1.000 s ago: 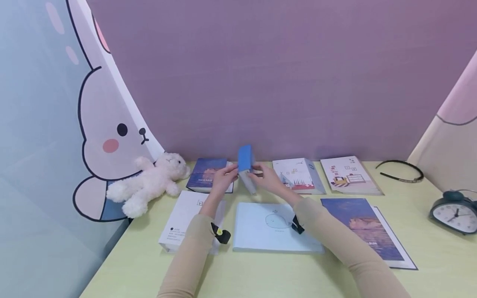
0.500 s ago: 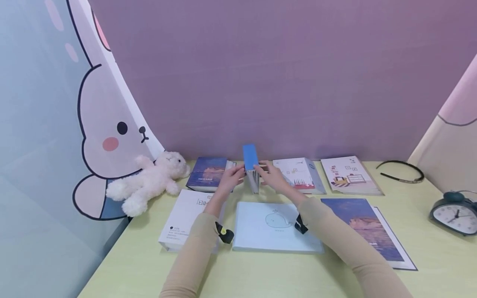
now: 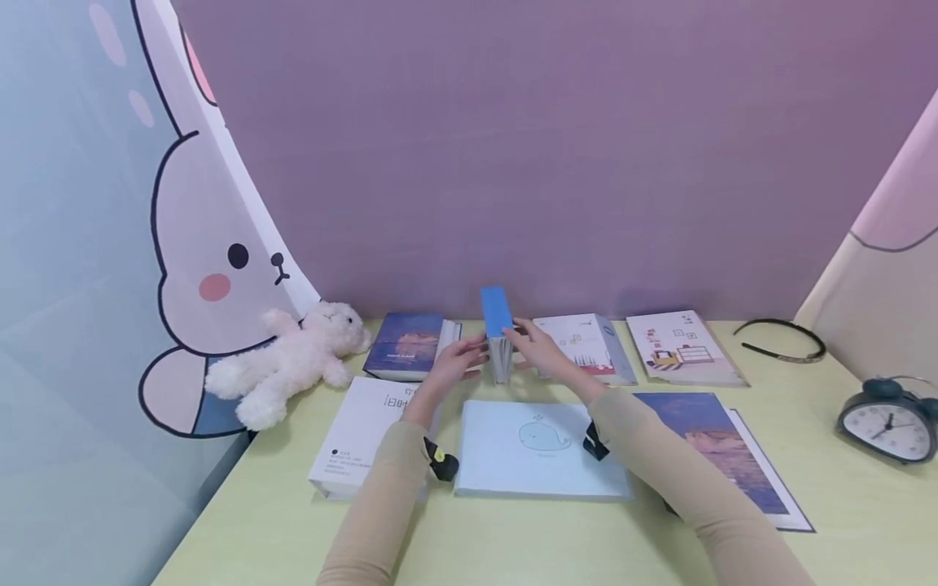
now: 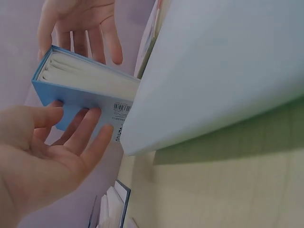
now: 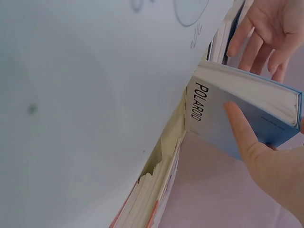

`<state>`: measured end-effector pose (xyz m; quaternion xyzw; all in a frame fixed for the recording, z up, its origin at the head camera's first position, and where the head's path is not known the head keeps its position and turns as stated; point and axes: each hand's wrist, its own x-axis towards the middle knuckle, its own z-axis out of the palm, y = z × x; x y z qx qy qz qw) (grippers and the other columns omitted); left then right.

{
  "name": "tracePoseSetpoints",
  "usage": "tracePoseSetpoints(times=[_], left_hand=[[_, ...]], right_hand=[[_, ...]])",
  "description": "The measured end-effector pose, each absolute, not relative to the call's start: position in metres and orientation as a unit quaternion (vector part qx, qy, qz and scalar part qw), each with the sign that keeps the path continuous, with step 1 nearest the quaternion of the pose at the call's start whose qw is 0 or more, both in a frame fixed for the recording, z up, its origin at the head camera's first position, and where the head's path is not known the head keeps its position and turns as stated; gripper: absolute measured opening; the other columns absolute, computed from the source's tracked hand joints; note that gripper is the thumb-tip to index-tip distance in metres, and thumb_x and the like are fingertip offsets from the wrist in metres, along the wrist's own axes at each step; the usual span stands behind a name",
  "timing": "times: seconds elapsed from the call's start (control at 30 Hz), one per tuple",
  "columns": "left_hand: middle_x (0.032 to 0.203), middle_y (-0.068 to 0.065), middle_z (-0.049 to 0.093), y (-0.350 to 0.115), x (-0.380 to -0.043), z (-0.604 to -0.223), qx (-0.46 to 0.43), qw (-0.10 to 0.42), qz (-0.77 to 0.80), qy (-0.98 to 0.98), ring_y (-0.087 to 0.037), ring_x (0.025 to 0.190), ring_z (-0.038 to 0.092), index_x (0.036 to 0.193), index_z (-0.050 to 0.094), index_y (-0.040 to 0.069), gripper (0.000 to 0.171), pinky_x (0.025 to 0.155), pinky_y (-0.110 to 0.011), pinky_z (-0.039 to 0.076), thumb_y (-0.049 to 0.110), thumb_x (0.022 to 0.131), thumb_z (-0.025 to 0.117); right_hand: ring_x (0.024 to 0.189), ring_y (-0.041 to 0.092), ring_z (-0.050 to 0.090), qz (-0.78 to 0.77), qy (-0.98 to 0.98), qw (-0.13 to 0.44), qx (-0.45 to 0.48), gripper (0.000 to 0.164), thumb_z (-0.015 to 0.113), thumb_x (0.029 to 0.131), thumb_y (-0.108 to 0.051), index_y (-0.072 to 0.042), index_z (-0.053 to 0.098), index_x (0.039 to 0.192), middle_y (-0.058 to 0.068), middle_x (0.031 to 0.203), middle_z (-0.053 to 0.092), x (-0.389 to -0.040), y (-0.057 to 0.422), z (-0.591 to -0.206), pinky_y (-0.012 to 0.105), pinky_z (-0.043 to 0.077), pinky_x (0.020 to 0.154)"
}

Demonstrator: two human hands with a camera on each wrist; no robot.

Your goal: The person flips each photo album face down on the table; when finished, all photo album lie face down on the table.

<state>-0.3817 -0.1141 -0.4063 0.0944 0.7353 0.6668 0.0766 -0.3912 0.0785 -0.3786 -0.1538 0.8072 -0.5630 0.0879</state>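
A small thick photo album (image 3: 496, 311) with a blue spine stands upright at the back middle of the table, its page edges facing me. "POLAROID" is printed on its silver-blue cover (image 5: 213, 107). On its left, my left hand (image 3: 453, 365) has its fingers loosely spread beside the back cover (image 4: 78, 97), which carries a barcode. My right hand (image 3: 544, 355) is at the other side, index finger (image 5: 241, 126) extended along the front cover and thumb by the near top corner. Neither hand wraps round the album.
A pale blue whale-cover album (image 3: 491, 452) lies in front. Around it lie a white book (image 3: 355, 435), two sunset-cover albums (image 3: 401, 346) and two illustrated white albums (image 3: 670, 346). A plush toy (image 3: 293, 366) sits left; a headband (image 3: 813, 356) and alarm clock (image 3: 888, 423) are right.
The blue album was tilted between both hands and now stands upright, slightly further right. The left hand's fingers have loosened and drawn away from it; the right hand's fingers have straightened.
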Motion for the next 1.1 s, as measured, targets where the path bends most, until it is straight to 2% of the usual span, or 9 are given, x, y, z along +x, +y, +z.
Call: tracePoseSetpoints(times=[0.23, 0.47, 0.6, 0.73, 0.87, 1.1], left_hand=[[0.145, -0.017, 0.04, -0.117, -0.379, -0.407, 0.124, 0.129, 0.64, 0.748, -0.036, 0.131, 0.042, 0.141, 0.041, 0.004, 0.041, 0.107, -0.05, 0.037, 0.016, 0.101, 0.04], [0.147, -0.012, 0.039, -0.119, -0.379, -0.41, 0.12, 0.156, 0.61, 0.767, -0.034, 0.132, 0.04, 0.14, 0.044, 0.009, 0.041, 0.105, -0.048, 0.04, 0.018, 0.1, 0.043], [0.148, -0.01, 0.038, -0.12, -0.379, -0.411, 0.115, 0.165, 0.604, 0.771, -0.034, 0.133, 0.039, 0.141, 0.043, 0.01, 0.041, 0.105, -0.047, 0.04, 0.017, 0.1, 0.043], [0.149, -0.011, 0.037, -0.121, -0.379, -0.411, 0.108, 0.168, 0.603, 0.772, -0.035, 0.132, 0.04, 0.141, 0.043, 0.011, 0.041, 0.105, -0.048, 0.04, 0.016, 0.1, 0.044], [0.148, -0.011, 0.038, -0.121, -0.378, -0.41, 0.107, 0.171, 0.597, 0.777, -0.034, 0.132, 0.041, 0.14, 0.044, 0.012, 0.041, 0.105, -0.048, 0.04, 0.017, 0.099, 0.045], [0.149, -0.01, 0.037, -0.126, -0.379, -0.409, 0.11, 0.175, 0.578, 0.789, -0.032, 0.133, 0.041, 0.141, 0.044, 0.012, 0.042, 0.104, -0.046, 0.041, 0.018, 0.099, 0.046]], right_hand=[[0.126, 0.04, 0.044, -0.575, 0.799, 0.094, -0.152, 0.062, 0.038, 0.101, -0.039, -0.014, 0.013, 0.151, 0.023, 0.149, 0.03, -0.391, 0.086, -0.379, 0.051, 0.05, 0.091], [0.123, 0.04, 0.048, -0.585, 0.797, 0.081, -0.128, 0.057, 0.038, 0.101, -0.031, -0.01, 0.018, 0.15, 0.024, 0.145, 0.036, -0.389, 0.093, -0.38, 0.049, 0.051, 0.089], [0.117, 0.038, 0.053, -0.572, 0.809, 0.071, -0.115, 0.064, 0.045, 0.098, -0.042, -0.007, 0.026, 0.148, 0.022, 0.141, 0.041, -0.387, 0.092, -0.382, 0.047, 0.054, 0.085], [0.114, 0.035, 0.056, -0.548, 0.828, 0.055, -0.101, 0.075, 0.051, 0.09, -0.055, -0.007, 0.031, 0.145, 0.02, 0.138, 0.046, -0.385, 0.089, -0.384, 0.043, 0.056, 0.08], [0.115, 0.035, 0.055, -0.568, 0.817, 0.065, -0.075, 0.08, 0.056, 0.087, -0.055, -0.005, 0.03, 0.144, 0.02, 0.139, 0.044, -0.384, 0.089, -0.384, 0.043, 0.055, 0.084], [0.12, 0.037, 0.052, -0.57, 0.815, 0.087, -0.059, 0.078, 0.057, 0.091, -0.045, 0.0, 0.024, 0.145, 0.025, 0.141, 0.04, -0.387, 0.091, -0.382, 0.044, 0.048, 0.096]])
